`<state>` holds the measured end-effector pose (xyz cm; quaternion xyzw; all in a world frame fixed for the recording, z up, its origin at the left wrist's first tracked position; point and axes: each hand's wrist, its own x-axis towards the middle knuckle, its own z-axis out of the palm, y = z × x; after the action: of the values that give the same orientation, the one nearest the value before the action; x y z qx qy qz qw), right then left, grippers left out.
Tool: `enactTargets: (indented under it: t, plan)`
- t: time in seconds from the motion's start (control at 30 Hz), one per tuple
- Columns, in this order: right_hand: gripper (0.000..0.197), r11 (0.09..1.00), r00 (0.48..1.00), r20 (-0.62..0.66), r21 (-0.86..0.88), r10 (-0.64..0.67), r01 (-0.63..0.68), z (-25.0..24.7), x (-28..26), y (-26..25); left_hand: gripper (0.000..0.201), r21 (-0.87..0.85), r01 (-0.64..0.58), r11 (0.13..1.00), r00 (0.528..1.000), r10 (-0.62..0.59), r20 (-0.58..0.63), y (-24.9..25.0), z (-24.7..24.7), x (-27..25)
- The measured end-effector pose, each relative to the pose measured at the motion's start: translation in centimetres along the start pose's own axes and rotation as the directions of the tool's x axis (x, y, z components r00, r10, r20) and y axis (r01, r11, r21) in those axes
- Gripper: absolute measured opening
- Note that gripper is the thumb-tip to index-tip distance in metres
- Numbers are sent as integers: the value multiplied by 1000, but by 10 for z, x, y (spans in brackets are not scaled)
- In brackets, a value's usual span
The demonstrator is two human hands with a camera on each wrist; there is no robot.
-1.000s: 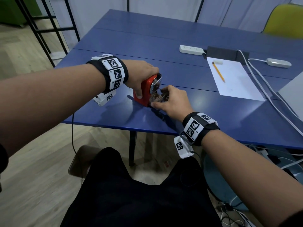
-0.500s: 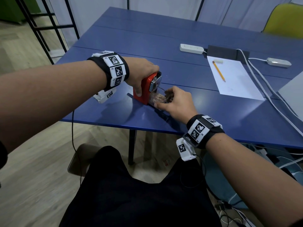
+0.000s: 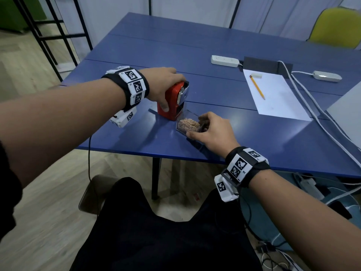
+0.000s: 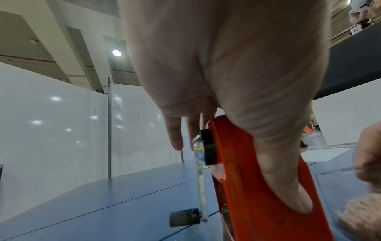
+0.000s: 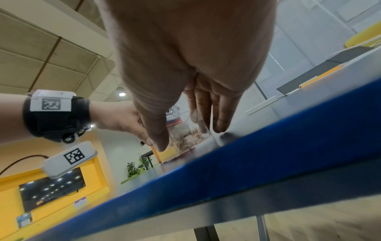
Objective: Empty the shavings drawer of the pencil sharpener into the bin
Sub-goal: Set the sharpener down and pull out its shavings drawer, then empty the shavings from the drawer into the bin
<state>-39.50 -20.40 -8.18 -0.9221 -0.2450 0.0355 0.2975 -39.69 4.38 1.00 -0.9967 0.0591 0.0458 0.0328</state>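
A red pencil sharpener (image 3: 172, 102) stands on the blue table (image 3: 254, 137) near its front edge. My left hand (image 3: 164, 89) grips it from above, thumb on the near side; the left wrist view shows the red body (image 4: 253, 187) and its crank (image 4: 201, 179). A clear shavings drawer (image 3: 188, 124), filled with brown shavings, sits on the table just out of the sharpener's front. My right hand (image 3: 209, 130) pinches the drawer's near end between thumb and fingers. In the right wrist view the drawer (image 5: 187, 137) shows between thumb and fingers. No bin can be made out for certain.
A white sheet (image 3: 273, 98) with a yellow pencil (image 3: 256, 89) and an eraser lies at right. Behind it are a white power strip (image 3: 224, 60), a black pad and white cables (image 3: 312, 106). A yellow chair (image 3: 338, 26) stands at the far right. More cables lie on the floor under the table.
My right hand has drawn the shavings drawer out of the sharpener toward me and to the right. The left hand has stayed on the sharpener.
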Motion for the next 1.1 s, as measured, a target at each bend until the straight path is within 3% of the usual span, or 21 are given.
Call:
enactTargets:
  t: [0.2,0.3,0.4,0.57,0.67,1.1]
  plan:
    - [82,1000,1000,20,17,-8,7,5,-4,2,159,-74,156,985,979,-164,-118,-2,21,-26]
    - [108,1000,999,48,-2,1,-1,7,-6,1,163,-137,227,964,948,-251,-197,9,30,-49]
    - [118,999,998,58,-23,32,-30,9,-8,1,157,-185,216,959,941,-255,-222,20,44,-70]
    - [80,999,999,35,2,41,-41,12,-9,1,123,-364,101,926,954,-194,-228,29,69,-91]
    - [74,998,999,28,45,41,-42,13,-12,-5,111,-512,61,857,968,-175,-178,30,78,-95]
    - [72,985,971,167,53,-169,162,39,-28,-89,106,-602,66,796,976,-177,-127,-15,74,-157]
